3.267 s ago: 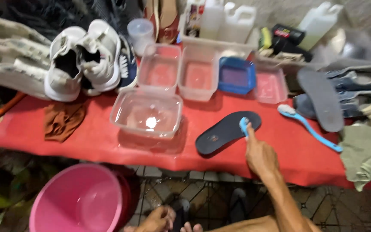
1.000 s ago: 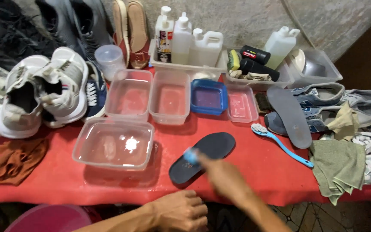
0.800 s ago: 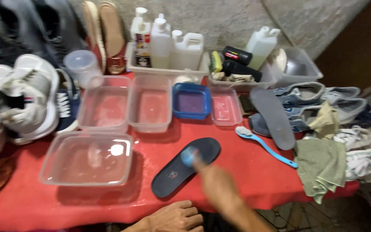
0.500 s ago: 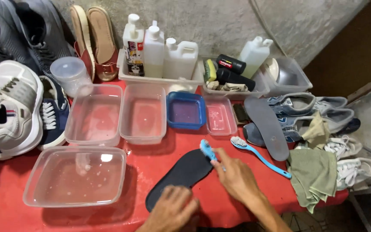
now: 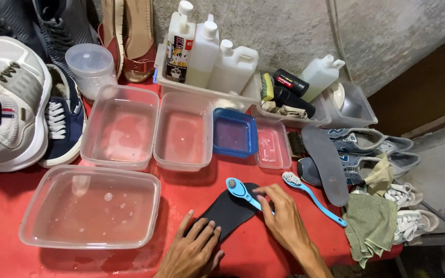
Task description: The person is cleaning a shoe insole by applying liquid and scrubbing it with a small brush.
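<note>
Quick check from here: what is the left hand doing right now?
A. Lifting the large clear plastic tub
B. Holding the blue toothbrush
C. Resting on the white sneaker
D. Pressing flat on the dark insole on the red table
D: the left hand lies palm-down with fingers spread on the near end of the dark shoe insole, while the right hand holds the small blue-handled brush over it.
</note>
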